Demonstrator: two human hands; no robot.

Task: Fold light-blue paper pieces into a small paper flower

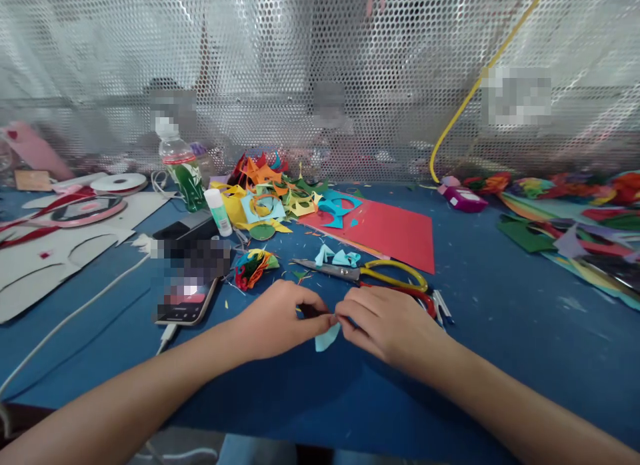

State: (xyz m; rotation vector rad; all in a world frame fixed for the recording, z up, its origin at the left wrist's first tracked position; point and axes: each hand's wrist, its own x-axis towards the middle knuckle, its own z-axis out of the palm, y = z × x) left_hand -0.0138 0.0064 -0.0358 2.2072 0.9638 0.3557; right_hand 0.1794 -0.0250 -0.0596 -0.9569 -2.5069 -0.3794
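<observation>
My left hand (283, 318) and my right hand (387, 322) meet at the fingertips over the blue table (500, 318). Both pinch a small light-blue paper piece (327, 337) that hangs below the fingers. Just beyond the hands lie yellow-handled scissors (370, 272) and, partly behind my right hand, red-handled scissors (423, 300). Two folded light-blue paper bits (337, 256) rest next to the scissor blades. A small bundle of mixed coloured paper (253, 266) sits to the left of them.
A red paper sheet (385, 232), a heap of coloured paper scraps (270, 192), a glue stick (219, 212) and a bottle (180, 165) lie further back. A phone (187, 298) with a white cable is at left, coloured sheets (570, 232) at right, tape rolls (120, 182) far left.
</observation>
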